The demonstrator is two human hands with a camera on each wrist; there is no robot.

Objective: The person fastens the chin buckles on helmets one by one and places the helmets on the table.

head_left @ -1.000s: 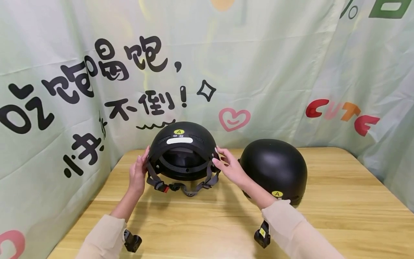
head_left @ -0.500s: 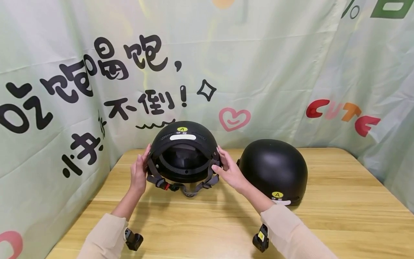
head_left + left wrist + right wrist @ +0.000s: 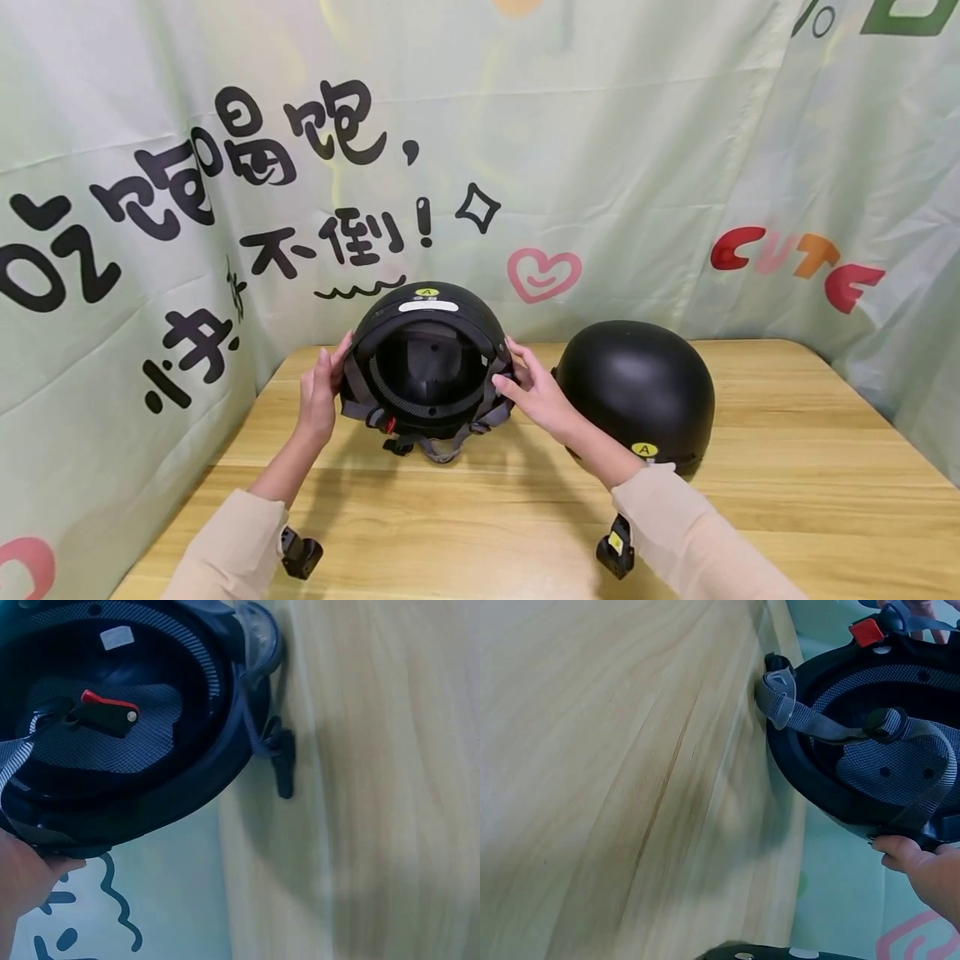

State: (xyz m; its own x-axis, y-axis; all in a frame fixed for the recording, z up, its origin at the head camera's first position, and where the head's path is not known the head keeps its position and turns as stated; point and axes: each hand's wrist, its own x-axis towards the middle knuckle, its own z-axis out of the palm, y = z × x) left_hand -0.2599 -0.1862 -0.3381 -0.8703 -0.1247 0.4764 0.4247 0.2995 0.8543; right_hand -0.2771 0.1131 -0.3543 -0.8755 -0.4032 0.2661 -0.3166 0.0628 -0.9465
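Observation:
A black helmet (image 3: 427, 383) is held up above the table, its hollow underside turned toward me. On its upper front are a yellow "A" sticker and a white strip. My left hand (image 3: 318, 398) grips its left edge; my right hand (image 3: 542, 398) grips the right edge, thumb at the rim and fingers round the outside. Grey chin straps (image 3: 821, 724) hang from the helmet. A red-and-black buckle (image 3: 109, 712) dangles across the opening in the left wrist view, apart from a black clip (image 3: 283, 761). Parts of the fingers are hidden behind the shell.
A second black helmet (image 3: 637, 392), dome up, sits on the wooden table (image 3: 810, 467) just right of my right forearm, with its own yellow "A" sticker. A pale green printed curtain (image 3: 637, 167) hangs close behind the table and along its sides.
The held helmet has tipped back, so its opening faces me more and its yellow sticker sits nearer the top outline. Both hands keep their hold at the sides. The second helmet stays put.

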